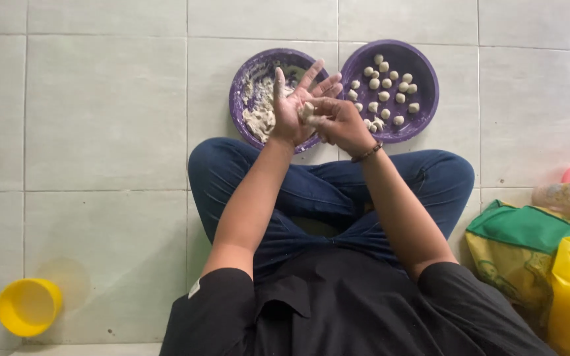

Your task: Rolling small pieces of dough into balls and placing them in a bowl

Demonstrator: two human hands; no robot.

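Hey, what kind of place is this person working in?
Probably a home floor used for food preparation: pale floor tiles, two purple bowls, a dough bowl and a bowl of dough balls, and a yellow cup set nearby.

- Black short-sleeved shirt (338,310), with a small pale tag at the hem of the left sleeve (194,288), toward 7 o'clock.
- Dark blue jeans (324,191) on both legs.
- A dark beaded bracelet (367,153) circles the right wrist, just above centre.
- Forearms bare.
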